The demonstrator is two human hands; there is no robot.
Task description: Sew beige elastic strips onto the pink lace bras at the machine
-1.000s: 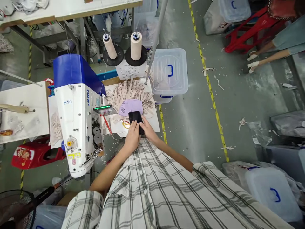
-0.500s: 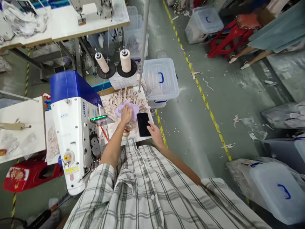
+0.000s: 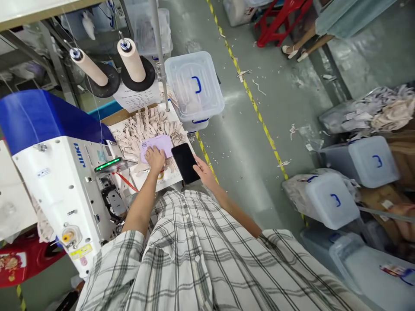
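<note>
Well, my right hand (image 3: 203, 172) clasps a black rectangular smartphone (image 3: 184, 160); left of that grip, my left hand (image 3: 155, 159) touches a lilac paper sheet (image 3: 166, 144), pinched or not I cannot tell. Seemingly I'm handling the sheet; shifting it calls for a firm pinch.

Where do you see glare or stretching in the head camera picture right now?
Head view: pale glare streaks the smooth grey-green floor; head view: the white-and-blue sewing machine looks stretched leftward, probably wide-lens distortion; head view: the black rectangular phone shows no bright reflection.
</note>
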